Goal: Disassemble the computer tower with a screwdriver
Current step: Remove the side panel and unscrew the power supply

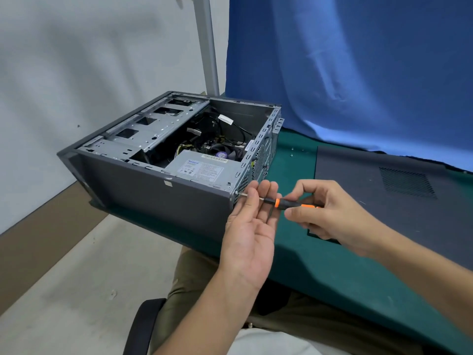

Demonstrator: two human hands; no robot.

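Few small screws (291, 155) loose on green table mat (294, 252), centre right. Detached dark side panel (399, 190) lies flat beside them, blue cloth (358, 73) behind. Computer tower (158, 180) at frame centre, on its side, top open. Left hand (249, 226) palm up, fingers straight behind shaft, masking rear corner. Right hand (330, 213) pinches screwdriver (284, 202), tip at that corner. Grey sheet steel, perforated vents.

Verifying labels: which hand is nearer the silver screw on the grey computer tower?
Left: left hand beside the silver screw; right hand farther right, gripping the orange-black screwdriver.
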